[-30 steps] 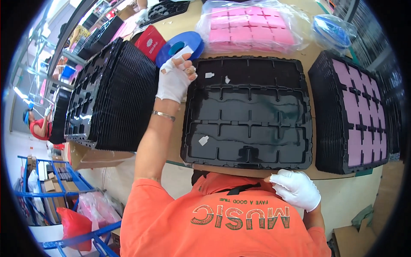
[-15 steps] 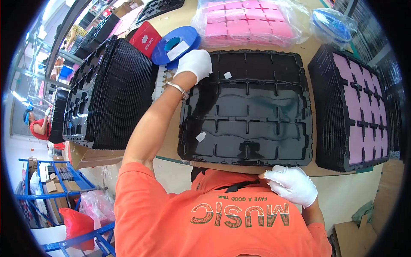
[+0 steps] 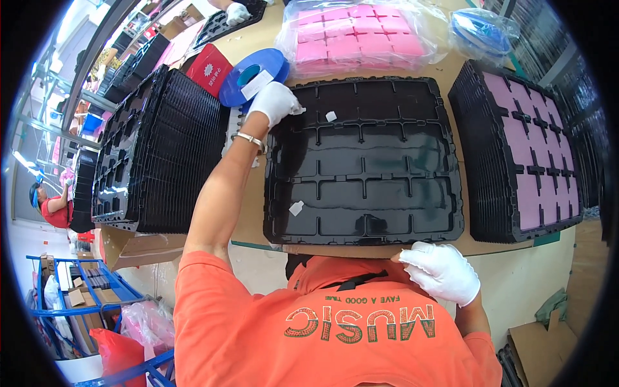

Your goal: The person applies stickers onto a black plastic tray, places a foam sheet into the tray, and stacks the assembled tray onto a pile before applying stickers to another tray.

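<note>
A black plastic tray [image 3: 361, 161] with shallow molded compartments lies in front of me. Two small white pieces, one near its far edge [image 3: 331, 117] and one at the near left [image 3: 296, 208], rest on it. My left hand [image 3: 274, 104], in a white glove, is at the tray's far left corner, beside a blue reel [image 3: 276, 64] with a white label. Its fingers are pinched; a tiny white bit shows at the tips, too small to name. Near the table's front edge is my gloved right hand [image 3: 443, 274], fingers curled; what they hold, if anything, is hidden.
Black trays are stacked at left [image 3: 174, 148]; a stack at right [image 3: 477, 155] shows pink inserts. Behind lie bagged pink sheets [image 3: 358, 39], a bagged blue reel [image 3: 480, 32] and a red card [image 3: 207, 71]. Another person's gloved hand [image 3: 237, 13] is at the top.
My left hand has drawn slightly toward me, still at the tray's far left corner. Another person's gloved hand has come into view at the top. My right hand has hardly moved.
</note>
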A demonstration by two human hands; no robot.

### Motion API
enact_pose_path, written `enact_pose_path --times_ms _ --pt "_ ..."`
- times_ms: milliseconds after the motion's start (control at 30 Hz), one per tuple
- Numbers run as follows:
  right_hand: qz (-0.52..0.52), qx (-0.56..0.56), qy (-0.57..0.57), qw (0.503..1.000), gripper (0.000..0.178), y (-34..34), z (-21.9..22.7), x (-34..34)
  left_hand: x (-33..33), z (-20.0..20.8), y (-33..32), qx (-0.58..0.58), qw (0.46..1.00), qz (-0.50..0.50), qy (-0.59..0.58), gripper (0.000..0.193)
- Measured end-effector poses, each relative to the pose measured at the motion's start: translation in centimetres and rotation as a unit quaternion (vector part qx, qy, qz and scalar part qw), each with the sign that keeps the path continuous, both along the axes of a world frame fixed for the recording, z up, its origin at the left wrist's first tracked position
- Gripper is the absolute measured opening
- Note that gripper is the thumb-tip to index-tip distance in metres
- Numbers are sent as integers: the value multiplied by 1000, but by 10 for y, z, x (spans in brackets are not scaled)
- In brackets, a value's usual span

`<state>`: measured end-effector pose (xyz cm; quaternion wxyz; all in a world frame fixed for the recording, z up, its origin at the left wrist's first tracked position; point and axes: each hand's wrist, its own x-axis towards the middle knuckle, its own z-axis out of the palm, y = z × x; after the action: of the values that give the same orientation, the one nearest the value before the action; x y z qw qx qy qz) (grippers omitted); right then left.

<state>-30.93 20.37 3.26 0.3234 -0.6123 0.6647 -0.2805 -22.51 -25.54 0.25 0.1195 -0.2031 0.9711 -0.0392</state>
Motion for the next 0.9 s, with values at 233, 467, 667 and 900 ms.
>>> enact_pose_path --times_ms 233,467,667,900 --pt "41 6 25 999 25 -13 1 4 -16 5 26 0 994 107 33 21" --pt "25 10 34 999 26 -11 1 4 -9 -2 18 -6 994 109 31 19" --pt "9 19 21 1000 25 -7 1 10 41 3 16 412 827 218 314 12" --pt "22 43 4 999 25 -23 0 14 103 -2 33 720 319 261 559 15"
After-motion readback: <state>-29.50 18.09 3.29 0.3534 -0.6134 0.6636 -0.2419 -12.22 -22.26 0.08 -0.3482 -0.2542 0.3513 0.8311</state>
